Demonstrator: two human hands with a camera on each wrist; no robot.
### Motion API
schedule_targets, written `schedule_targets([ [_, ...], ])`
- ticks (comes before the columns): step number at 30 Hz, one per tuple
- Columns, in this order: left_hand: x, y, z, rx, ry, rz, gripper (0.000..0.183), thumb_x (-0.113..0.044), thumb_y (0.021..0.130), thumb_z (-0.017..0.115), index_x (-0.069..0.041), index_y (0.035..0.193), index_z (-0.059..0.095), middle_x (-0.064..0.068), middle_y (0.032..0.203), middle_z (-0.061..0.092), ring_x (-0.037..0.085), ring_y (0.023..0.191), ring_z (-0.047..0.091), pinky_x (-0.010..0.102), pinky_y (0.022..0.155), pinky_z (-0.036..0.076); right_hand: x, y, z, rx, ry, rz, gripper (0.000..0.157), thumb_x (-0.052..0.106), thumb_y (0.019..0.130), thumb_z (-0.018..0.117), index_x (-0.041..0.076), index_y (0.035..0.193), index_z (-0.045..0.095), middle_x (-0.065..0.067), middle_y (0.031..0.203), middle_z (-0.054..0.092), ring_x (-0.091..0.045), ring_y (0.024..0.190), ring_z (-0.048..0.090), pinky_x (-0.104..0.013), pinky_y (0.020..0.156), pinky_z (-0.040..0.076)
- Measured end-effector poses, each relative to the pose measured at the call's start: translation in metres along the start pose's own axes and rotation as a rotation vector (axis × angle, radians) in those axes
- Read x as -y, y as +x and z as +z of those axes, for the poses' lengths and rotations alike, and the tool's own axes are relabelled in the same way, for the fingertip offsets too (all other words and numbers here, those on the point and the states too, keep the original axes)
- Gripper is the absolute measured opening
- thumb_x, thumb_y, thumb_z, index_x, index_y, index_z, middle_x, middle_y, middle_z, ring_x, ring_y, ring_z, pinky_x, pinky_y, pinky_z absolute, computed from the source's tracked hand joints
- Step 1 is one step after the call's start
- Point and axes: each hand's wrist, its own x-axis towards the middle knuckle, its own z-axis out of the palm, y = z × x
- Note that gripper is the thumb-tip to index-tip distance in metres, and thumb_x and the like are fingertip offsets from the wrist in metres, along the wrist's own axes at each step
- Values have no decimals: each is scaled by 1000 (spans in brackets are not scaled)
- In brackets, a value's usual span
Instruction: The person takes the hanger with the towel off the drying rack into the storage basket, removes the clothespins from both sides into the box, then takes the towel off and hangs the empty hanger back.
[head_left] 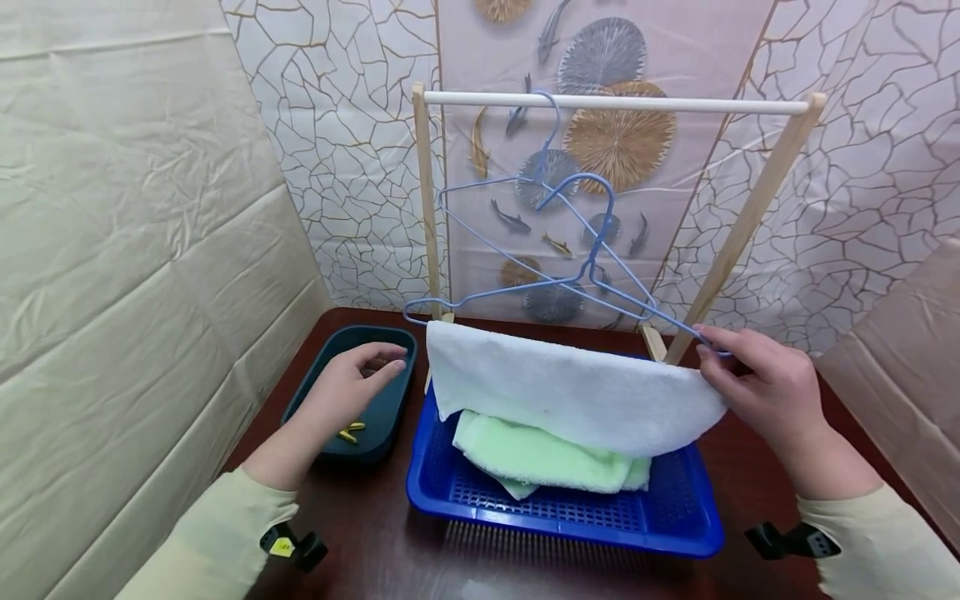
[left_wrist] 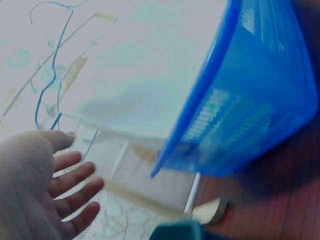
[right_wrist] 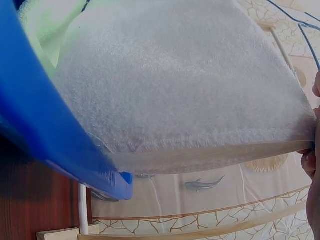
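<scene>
A white towel (head_left: 570, 387) hangs folded over the lower bar of a blue wire hanger (head_left: 517, 287), in front of the rack. My right hand (head_left: 772, 383) pinches the hanger's right end, close by the towel's right edge. Left of the towel, my left hand (head_left: 352, 383) is held apart from it with fingers loosely bent and nothing in them; the left wrist view shows this hand (left_wrist: 55, 185) with its fingers spread. Below the white towel, a light green towel (head_left: 547, 458) lies folded in a blue plastic basket (head_left: 562, 525).
A second blue hanger (head_left: 487, 237) hangs from the white rail (head_left: 675, 104) of a wooden-sided rack (head_left: 750, 217). On the left of the dark red table (head_left: 465, 575), a dark teal tray (head_left: 382, 425) holds yellow clips (head_left: 349, 433). Patterned sheets stand behind and beside the table.
</scene>
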Motion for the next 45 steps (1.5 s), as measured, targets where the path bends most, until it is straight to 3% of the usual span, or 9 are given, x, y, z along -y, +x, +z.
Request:
schedule_targets([
  [4, -11, 2, 10, -49, -98, 27, 40, -45, 97, 62, -21, 128, 64, 0, 120, 67, 20, 106, 62, 44, 88, 54, 2, 0, 0, -4, -6, 7, 46, 39, 98, 52, 1, 98, 78, 1, 64, 60, -4, 56, 44, -12, 57, 38],
  [11, -22, 12, 25, -67, -162, 56, 36, -39, 96, 65, -17, 125, 64, 2, 114, 68, 20, 101, 62, 41, 85, 55, 2, -3, 0, 8, -16, 33, 47, 42, 98, 52, 1, 100, 77, -3, 69, 65, -4, 58, 48, -8, 60, 40],
  [16, -25, 14, 30, -99, -159, 52, 28, -33, 97, 65, -15, 119, 67, 2, 108, 68, 20, 95, 62, 38, 81, 55, 2, -3, 2, 8, -10, 32, 47, 41, 98, 53, 1, 99, 76, -6, 73, 68, -4, 61, 52, -4, 66, 40],
  [24, -29, 13, 32, -81, -130, 58, 20, -26, 96, 67, -16, 113, 68, 2, 102, 68, 21, 86, 61, 34, 73, 55, 2, -2, 2, -1, -25, -5, 47, 41, 99, 52, 0, 93, 75, -2, 66, 60, -6, 56, 44, -13, 55, 40],
  [45, -27, 9, 41, -53, -83, 173, 12, -16, 93, 70, -18, 104, 68, 0, 102, 68, 17, 84, 63, 34, 75, 57, 4, -1, 1, 30, -50, -16, 48, 42, 101, 52, -1, 95, 73, -3, 70, 62, -8, 55, 45, -19, 51, 41],
])
